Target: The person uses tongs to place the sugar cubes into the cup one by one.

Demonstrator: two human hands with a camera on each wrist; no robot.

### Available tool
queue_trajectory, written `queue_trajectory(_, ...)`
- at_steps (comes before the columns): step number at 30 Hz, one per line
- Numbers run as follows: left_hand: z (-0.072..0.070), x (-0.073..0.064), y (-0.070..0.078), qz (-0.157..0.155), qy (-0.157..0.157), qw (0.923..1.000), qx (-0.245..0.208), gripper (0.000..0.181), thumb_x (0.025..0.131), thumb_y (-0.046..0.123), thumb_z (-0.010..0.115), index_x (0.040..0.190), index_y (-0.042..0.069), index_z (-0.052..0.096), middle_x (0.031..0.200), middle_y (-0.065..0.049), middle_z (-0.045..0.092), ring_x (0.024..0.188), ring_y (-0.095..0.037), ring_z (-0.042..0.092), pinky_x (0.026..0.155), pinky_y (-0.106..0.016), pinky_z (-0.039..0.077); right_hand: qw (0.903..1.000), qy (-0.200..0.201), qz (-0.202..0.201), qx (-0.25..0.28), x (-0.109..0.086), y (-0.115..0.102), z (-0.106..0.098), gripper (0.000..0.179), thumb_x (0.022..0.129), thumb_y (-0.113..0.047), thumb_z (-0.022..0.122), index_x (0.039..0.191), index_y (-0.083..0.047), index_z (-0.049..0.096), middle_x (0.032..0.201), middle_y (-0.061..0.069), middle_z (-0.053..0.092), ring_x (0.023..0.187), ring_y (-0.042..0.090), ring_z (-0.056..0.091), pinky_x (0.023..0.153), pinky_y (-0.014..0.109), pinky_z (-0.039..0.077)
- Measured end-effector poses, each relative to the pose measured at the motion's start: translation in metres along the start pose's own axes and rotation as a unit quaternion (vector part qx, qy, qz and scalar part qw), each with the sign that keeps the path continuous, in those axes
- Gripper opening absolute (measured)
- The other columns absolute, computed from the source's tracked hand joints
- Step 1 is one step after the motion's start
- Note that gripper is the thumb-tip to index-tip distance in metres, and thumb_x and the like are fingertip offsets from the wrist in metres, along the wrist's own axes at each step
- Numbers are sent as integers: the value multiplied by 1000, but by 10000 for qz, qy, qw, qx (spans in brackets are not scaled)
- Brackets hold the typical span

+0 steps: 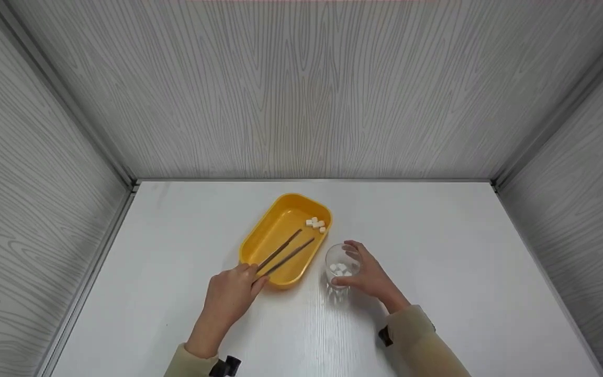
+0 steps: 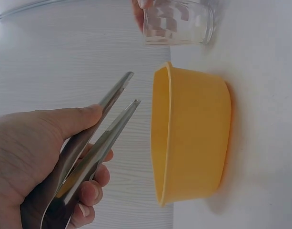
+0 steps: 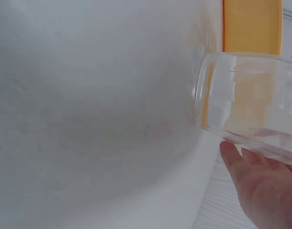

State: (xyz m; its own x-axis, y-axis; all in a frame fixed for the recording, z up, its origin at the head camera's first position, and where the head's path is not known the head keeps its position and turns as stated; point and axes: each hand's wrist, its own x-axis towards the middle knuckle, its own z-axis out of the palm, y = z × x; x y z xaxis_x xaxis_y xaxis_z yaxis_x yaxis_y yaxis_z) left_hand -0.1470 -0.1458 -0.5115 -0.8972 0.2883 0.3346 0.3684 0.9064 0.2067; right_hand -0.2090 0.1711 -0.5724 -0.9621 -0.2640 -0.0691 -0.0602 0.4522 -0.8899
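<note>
The fingers of the left hand are curled round a pair of metal tongs, the thumb along one arm and the other fingers wrapped about the opposite one. Ahead of these fingers the two tong tips stand apart with a clear gap between them, above the inside of a yellow tray and higher than its rim. The tray's near end lies just beside and below the left fingers, the rest of it stretching away and to their right. Well beyond the left fingers, past the tong tips in the tray's far right corner, sits a small cluster of white cubes. The fingers of the right hand hold a clear glass from its right side, thumb on the near side and the others round the far side. The glass stands upright on the white surface within these fingers, near the tray but apart from it. Several more white cubes lie inside the glass, between the right thumb and the fingers opposite.
</note>
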Motion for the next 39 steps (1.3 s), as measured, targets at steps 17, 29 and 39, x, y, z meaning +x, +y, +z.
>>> queue_trajectory(17,14,11,-7,-311,-274,9991,17,32,87,34,75,84,3,68,60,1,44,48,-14,38,46,-29,37,9995,-39,309,-109,5,-2,4,92,66,-19,93,142,-13,42,142,5,47,133,33,41,107,55,30)
queue_trajectory(29,27,33,-13,-286,-427,9983,282,32,88,32,74,76,4,66,61,-4,54,48,-18,45,46,-37,42,9993,93,338,-101,8,-3,4,86,64,-15,92,137,-8,46,140,13,50,132,32,43,106,51,34)
queue_trajectory(39,37,48,-19,-166,-588,9971,452,33,88,32,74,75,3,66,61,-5,53,47,-19,45,45,-39,43,9986,102,494,-150,7,-6,6,87,66,-18,91,139,-11,44,144,10,48,135,31,39,108,53,29)
